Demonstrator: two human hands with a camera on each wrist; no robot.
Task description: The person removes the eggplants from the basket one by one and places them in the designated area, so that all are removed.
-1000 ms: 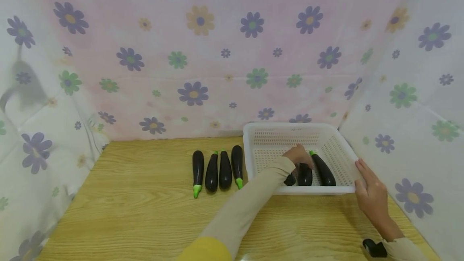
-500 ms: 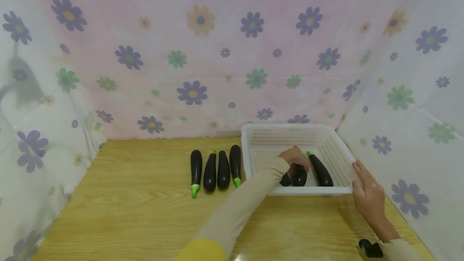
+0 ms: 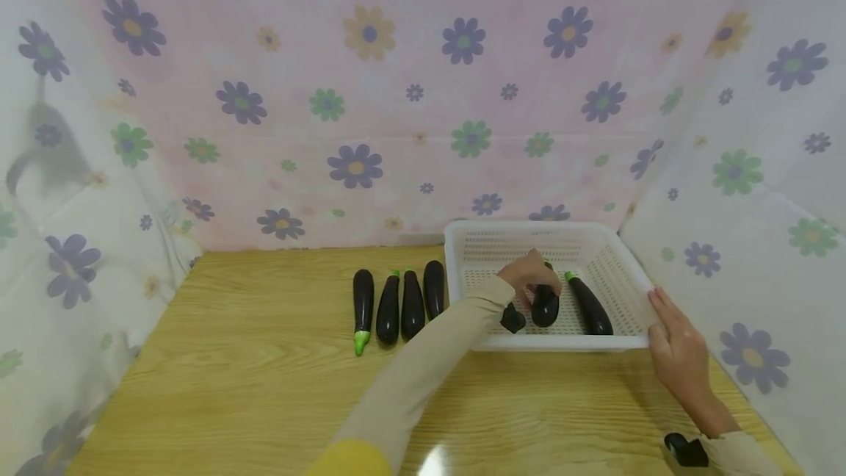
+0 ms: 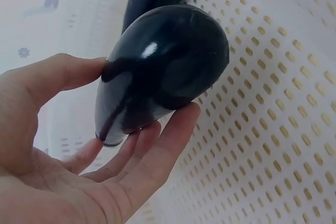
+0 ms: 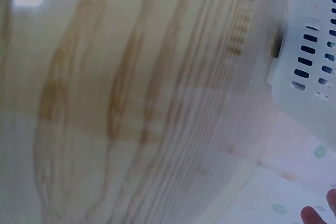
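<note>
Inside the white basket (image 3: 548,344), my left hand (image 3: 526,270) grips a glossy dark eggplant (image 4: 163,61) between thumb and fingers, its rounded end toward me in the head view. To its right a second eggplant (image 3: 590,305) lies on the perforated basket floor, green stem toward the back. My right hand (image 3: 681,355) touches the basket's right rim, fingers fairly straight. Only the tips of that hand's fingers (image 5: 313,216) show in the right wrist view, below the basket's slotted wall.
Several eggplants (image 3: 388,311) lie side by side on the wooden table (image 3: 264,358) left of the basket; my left sleeve (image 3: 436,351) partly covers the rightmost ones. Flowered cloth (image 3: 370,109) hangs behind the table and at both sides.
My left hand has shifted slightly left and back with the eggplant, widening the gap from the other eggplant in the basket. My right hand stays at the rim.
</note>
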